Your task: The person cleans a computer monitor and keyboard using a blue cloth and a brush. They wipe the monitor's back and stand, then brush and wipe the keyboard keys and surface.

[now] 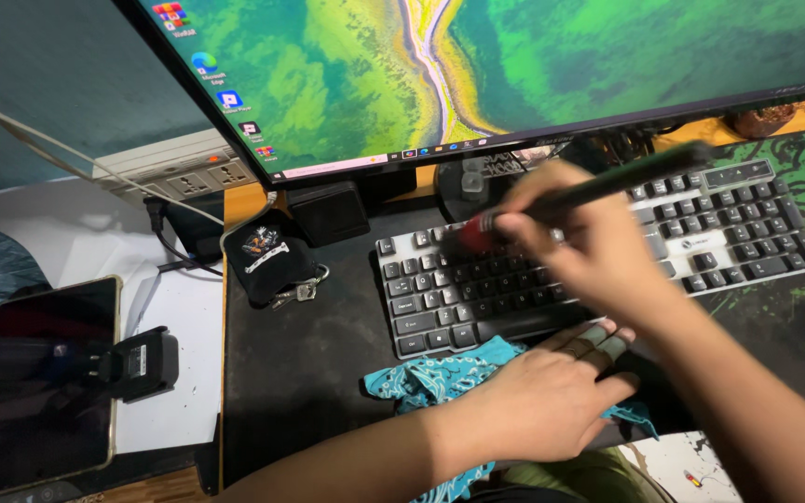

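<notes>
Black and slim, with a red band near its tip, a brush (552,200) is lying slantwise over the upper rows of a keyboard (598,261); motion is blurring it, so its bristles cannot be made out clearly. The head camera is looking down on it. The right hand (593,247) is closing its fingers around the handle, gripping it above the middle keys, and the dark bristle end is pointing toward the left part of the key rows. The keyboard is showing dark keycaps on a pale grey base and is sitting on a black desk mat (300,373) with a green pattern at its right side.

The left hand (542,401) is resting palm down, fingers together and fairly flat, at the near edge of the keyboard, pressing on a turquoise patterned cloth (430,377) that is lying crumpled just in front of the keys.

Behind the keyboard a monitor (514,65) is glowing with a green and yellow landscape picture. To its left a small black pouch (267,256) is sitting with keys (295,293) beside it. Further left, on a white surface, a dark tablet (44,382) is lying flat with a black charger plug (137,363) resting at its edge, and a white power strip (188,172) is sitting against the wall.
</notes>
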